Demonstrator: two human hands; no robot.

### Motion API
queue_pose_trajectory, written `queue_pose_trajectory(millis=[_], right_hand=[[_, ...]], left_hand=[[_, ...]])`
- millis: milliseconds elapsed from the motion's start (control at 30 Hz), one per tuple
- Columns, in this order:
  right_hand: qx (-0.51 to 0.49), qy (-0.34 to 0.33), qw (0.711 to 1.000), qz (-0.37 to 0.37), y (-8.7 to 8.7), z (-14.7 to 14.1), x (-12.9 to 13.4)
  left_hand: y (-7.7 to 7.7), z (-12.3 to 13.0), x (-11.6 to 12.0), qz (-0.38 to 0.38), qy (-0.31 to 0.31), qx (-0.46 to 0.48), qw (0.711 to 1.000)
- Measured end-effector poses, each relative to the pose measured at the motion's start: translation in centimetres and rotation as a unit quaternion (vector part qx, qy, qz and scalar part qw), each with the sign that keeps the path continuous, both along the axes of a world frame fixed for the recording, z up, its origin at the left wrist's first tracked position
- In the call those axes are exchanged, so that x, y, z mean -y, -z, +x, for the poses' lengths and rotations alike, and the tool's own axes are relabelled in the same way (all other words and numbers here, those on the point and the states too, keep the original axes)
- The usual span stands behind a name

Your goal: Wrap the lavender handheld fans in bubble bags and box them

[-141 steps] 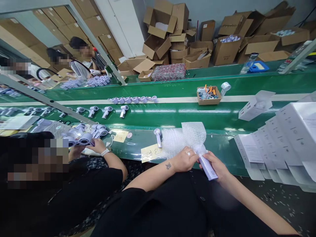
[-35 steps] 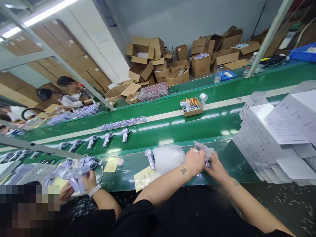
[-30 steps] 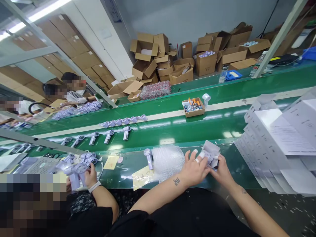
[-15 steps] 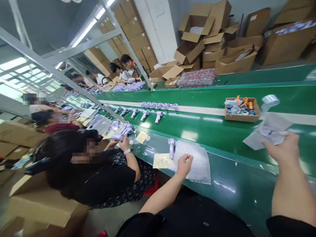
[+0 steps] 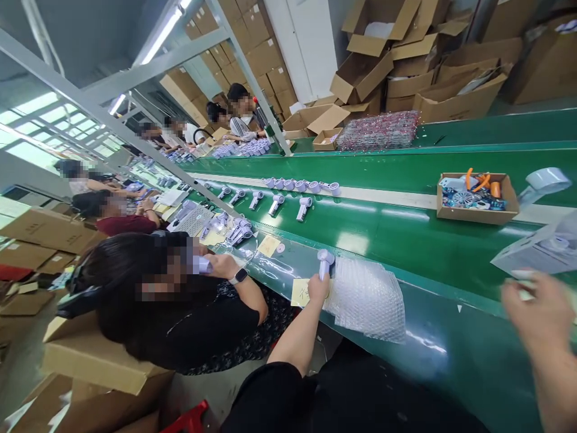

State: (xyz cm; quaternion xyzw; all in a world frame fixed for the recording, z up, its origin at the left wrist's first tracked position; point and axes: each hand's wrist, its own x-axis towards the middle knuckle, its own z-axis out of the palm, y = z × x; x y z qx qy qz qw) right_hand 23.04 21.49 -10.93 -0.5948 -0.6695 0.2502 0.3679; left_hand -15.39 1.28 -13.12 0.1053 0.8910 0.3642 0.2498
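Observation:
My left hand (image 5: 318,288) is closed around the handle of a small lilac fan (image 5: 325,258), whose round head points up at the bench edge. A yellow paper (image 5: 299,293) lies partly under that hand. Just right of the fan is a stack of bubble wrap (image 5: 369,297). My right hand (image 5: 536,300), blurred, has curled fingers around something small and pale that I cannot make out. Beyond it, at the right edge, a white printed box (image 5: 541,243) stands on the green belt, a lilac shape on its face.
An open carton of loose parts (image 5: 478,213) and a tape roll (image 5: 547,179) are on the belt. Fans (image 5: 304,208) lie in rows farther left. A person in black (image 5: 193,325) sits close on my left. A metal post (image 5: 256,78) slants down to the far bench.
My left hand has moved from above the bubble wrap to the lilac fan and grasped it. My right hand has come away from the white box. The view has shifted somewhat.

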Motion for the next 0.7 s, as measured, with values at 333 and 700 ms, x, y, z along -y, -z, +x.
queue_pose_trajectory(millis=[333,700], right_hand=[[-0.539,-0.118,0.637,-0.538,0.3,-12.8,12.7],[-0.490,0.017,0.710,-0.505,0.6,-1.8,14.2]], left_hand=[[-2.3,12.4,1.1,0.160,0.255,0.257,0.918],[2.5,12.1,2.3,-0.087,0.766,-0.275,0.575]])
